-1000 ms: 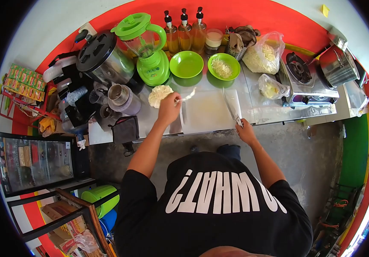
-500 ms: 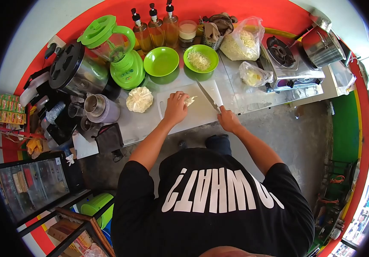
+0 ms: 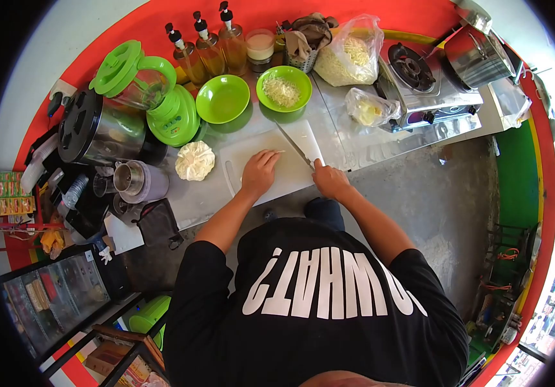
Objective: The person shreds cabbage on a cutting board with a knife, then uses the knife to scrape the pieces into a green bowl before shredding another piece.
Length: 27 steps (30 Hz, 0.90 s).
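Observation:
On the white cutting board, my left hand lies with its fingers together, a small pale vegetable piece showing at the fingertips. My right hand is closed round the handle of a kitchen knife. The blade slants across the board, its tip pointing toward the bowls and apart from my left fingers. Left of the board sits a pale, wrinkled round head, cabbage-like. A green bowl beyond the board holds pale shreds; beside it stands another green bowl.
A green blender, a steel flask and pump bottles line the left and back. A bag of shreds, a smaller plastic bag and a gas stove with a pot stand right.
The view has shifted, so the counter appears further left. The pale piece at my left fingertips shows less than before, and those fingers are closer together. My right hand keeps the knife.

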Each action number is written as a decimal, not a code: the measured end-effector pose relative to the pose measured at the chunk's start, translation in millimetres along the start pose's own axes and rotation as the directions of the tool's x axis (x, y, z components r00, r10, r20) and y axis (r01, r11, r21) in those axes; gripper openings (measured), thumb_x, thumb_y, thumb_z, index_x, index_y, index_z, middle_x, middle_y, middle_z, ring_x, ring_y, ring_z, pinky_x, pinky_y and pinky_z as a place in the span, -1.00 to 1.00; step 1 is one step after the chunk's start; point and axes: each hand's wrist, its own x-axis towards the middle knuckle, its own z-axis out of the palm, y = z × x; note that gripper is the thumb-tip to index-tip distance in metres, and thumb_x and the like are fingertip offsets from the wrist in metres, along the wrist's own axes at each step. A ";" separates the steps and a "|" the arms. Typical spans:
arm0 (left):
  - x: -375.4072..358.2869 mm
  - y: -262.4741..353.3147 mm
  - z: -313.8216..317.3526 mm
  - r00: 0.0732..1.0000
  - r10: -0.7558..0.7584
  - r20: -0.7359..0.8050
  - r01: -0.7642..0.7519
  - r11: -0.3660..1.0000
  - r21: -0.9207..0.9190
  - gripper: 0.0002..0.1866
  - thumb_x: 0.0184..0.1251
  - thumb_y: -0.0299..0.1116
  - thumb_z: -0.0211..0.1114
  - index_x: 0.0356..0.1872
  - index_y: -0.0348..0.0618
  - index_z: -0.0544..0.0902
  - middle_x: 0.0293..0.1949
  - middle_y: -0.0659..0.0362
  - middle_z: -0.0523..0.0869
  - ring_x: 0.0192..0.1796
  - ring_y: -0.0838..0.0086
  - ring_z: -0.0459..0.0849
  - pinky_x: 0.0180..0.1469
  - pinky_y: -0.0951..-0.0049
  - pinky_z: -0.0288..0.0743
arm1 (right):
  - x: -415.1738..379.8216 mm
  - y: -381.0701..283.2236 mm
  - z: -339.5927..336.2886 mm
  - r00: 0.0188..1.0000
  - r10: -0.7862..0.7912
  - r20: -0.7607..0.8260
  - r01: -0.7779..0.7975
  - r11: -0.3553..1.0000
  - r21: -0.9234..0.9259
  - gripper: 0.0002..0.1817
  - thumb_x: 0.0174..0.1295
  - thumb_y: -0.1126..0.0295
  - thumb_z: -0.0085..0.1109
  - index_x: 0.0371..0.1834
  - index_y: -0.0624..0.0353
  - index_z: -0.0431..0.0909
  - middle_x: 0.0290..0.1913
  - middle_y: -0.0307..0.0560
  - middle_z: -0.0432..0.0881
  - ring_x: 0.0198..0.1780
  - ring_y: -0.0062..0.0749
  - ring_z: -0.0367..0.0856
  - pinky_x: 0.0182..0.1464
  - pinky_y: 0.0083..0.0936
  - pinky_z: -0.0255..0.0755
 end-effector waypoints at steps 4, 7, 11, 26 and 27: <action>-6.5 5.1 4.8 1.000 0.014 -0.009 -0.014 0.999 0.029 -0.56 0.12 -0.65 0.25 0.08 -0.25 0.72 0.09 0.07 0.75 0.24 0.19 0.68 0.27 0.21 0.57 | 2.7 -7.6 -7.5 0.997 0.036 0.061 -0.036 0.999 -0.004 -0.72 0.42 0.40 -0.01 0.09 0.32 0.35 -0.09 0.40 0.74 0.04 0.27 0.73 0.11 0.07 0.55; -7.6 8.4 2.9 1.000 0.008 -0.028 -0.006 0.998 0.055 -0.56 0.13 -0.65 0.25 0.09 -0.26 0.72 0.15 0.06 0.74 0.30 0.20 0.64 0.32 0.21 0.54 | 1.0 -22.7 -18.6 0.989 0.040 0.144 -0.047 0.998 0.042 -0.72 0.42 0.42 -0.03 0.09 0.36 0.35 -0.05 0.42 0.73 0.08 0.25 0.72 0.14 0.04 0.55; -9.0 12.6 -7.2 0.999 -0.028 0.024 0.029 0.999 -0.024 -0.51 0.14 -0.65 0.24 0.16 -0.24 0.67 0.22 0.07 0.70 0.34 0.20 0.60 0.36 0.22 0.49 | -13.2 -57.0 -31.8 0.994 0.069 0.086 -0.078 0.991 0.106 -0.72 0.41 0.43 0.00 0.08 0.38 0.36 -0.05 0.42 0.72 0.07 0.27 0.72 0.15 0.03 0.55; -7.6 12.1 -5.0 0.997 -0.047 0.054 0.049 0.999 -0.025 -0.49 0.14 -0.59 0.23 0.20 -0.19 0.63 0.18 0.12 0.60 0.27 0.11 0.51 0.30 0.13 0.43 | -9.4 -64.0 25.3 0.996 0.088 -0.015 -0.084 0.983 0.165 -0.71 0.33 0.54 0.03 0.05 0.45 0.31 -0.10 0.50 0.70 0.02 0.35 0.73 0.11 0.02 0.61; -7.8 12.9 -5.1 0.997 -0.049 0.052 0.049 0.999 -0.011 -0.49 0.14 -0.58 0.24 0.20 -0.17 0.63 0.19 0.13 0.59 0.27 0.10 0.50 0.30 0.11 0.42 | -7.8 -64.6 29.0 0.994 0.102 -0.038 -0.095 0.984 0.152 -0.71 0.34 0.53 0.01 0.06 0.46 0.32 -0.10 0.50 0.71 0.02 0.34 0.73 0.11 0.02 0.61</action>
